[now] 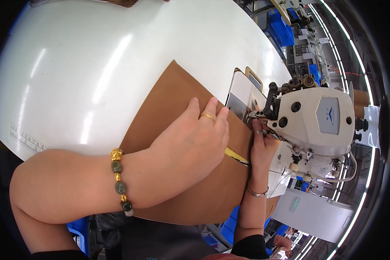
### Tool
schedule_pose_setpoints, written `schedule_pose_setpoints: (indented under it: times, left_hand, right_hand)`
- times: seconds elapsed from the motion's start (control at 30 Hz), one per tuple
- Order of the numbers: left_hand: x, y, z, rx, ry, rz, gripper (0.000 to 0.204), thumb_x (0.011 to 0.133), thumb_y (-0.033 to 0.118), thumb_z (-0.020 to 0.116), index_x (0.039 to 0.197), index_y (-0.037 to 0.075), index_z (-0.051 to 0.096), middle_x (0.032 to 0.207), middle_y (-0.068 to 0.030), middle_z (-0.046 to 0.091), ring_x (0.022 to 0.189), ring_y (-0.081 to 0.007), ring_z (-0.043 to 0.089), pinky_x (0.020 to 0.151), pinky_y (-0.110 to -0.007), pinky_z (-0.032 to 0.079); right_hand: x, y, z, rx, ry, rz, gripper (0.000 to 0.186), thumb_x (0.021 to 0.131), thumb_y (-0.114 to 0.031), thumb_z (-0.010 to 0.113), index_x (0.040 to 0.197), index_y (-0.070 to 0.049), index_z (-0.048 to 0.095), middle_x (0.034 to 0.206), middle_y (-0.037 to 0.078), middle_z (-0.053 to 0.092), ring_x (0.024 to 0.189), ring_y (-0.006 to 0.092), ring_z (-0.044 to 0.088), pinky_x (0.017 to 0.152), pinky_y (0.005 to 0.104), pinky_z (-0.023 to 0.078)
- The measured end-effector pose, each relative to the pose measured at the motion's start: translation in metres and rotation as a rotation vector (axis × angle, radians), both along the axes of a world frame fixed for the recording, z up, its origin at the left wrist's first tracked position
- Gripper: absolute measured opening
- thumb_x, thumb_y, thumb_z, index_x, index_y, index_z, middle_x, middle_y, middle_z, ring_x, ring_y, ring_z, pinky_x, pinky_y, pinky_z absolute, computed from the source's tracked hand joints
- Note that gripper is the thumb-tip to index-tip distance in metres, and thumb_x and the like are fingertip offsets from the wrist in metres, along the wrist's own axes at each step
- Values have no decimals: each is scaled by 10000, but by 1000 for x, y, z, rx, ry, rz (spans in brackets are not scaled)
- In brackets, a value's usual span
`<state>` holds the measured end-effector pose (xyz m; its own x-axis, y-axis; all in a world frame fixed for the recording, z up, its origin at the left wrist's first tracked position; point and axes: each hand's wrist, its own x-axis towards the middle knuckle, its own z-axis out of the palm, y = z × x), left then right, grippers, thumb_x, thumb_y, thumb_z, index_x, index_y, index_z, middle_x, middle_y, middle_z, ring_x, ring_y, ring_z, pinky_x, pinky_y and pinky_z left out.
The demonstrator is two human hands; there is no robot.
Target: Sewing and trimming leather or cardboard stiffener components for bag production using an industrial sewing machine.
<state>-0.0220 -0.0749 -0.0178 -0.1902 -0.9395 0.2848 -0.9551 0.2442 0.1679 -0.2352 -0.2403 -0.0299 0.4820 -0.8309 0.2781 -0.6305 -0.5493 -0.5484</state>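
Note:
A large brown panel [160, 115], smooth like leather or coated fabric, lies on the white table and reaches the sewing machine [314, 119]. My left hand [199, 134] rests across it, fingers stretched out and flat, with a gold ring on one. My right hand [263, 145] is at the panel's right edge, close by the presser foot [258, 115]. Its fingers look closed on that edge, though the machine head hides part of them. A yellow strip [236, 154] with a dark edge shows on the panel between my hands; I cannot tell what it is.
The white tabletop [73, 78] spreads left and away, with ruler marks [26, 138] near its left edge. Brown pieces [112, 2] lie at the far edge. Blue bins [281, 28] and other workstations stand beyond. A pale panel [312, 212] is at the lower right.

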Motion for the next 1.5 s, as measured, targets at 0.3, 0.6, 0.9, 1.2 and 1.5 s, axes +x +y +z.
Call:
schedule_pose_setpoints:
  times: [0.3,0.6,0.9,1.2,1.5]
  left_hand:
    - [0,1,0,4,-10,-9,490,940,293,605,1291,-47,583,1421,-221,533,1326,-357,516,1046,-499,450]
    - [1,0,2,9,-12,-6,500,927,292,616,1296,-43,585,1426,-217,531,1325,-356,518,1050,-496,450]
    - [-3,0,0,4,-15,11,511,935,316,623,1305,-33,570,1424,-205,533,1335,-351,506,1055,-492,445]
    - [-4,-1,-2,-15,-27,21,515,934,329,628,1294,-35,573,1406,-200,546,1316,-348,521,1054,-491,444]
    - [-2,0,1,26,-15,10,513,951,324,603,1310,-40,567,1428,-201,528,1340,-347,499,1057,-488,439]
  right_hand:
    - [2,2,3,60,-8,25,293,968,24,594,1255,62,640,1241,91,691,1088,122,603,992,291,463]
    - [11,4,6,124,-98,46,287,962,53,573,1245,73,617,1247,126,692,1089,129,620,984,299,479]
    - [5,-5,-5,-49,-5,85,288,960,72,553,1244,85,603,1252,135,689,1085,127,623,976,297,486]
    - [8,-5,-10,89,-261,131,268,966,84,537,1222,65,616,1271,123,682,1068,118,621,970,288,489]
    - [2,-1,-1,54,21,-22,304,964,81,542,1262,75,595,1273,131,677,1122,135,621,996,292,477]
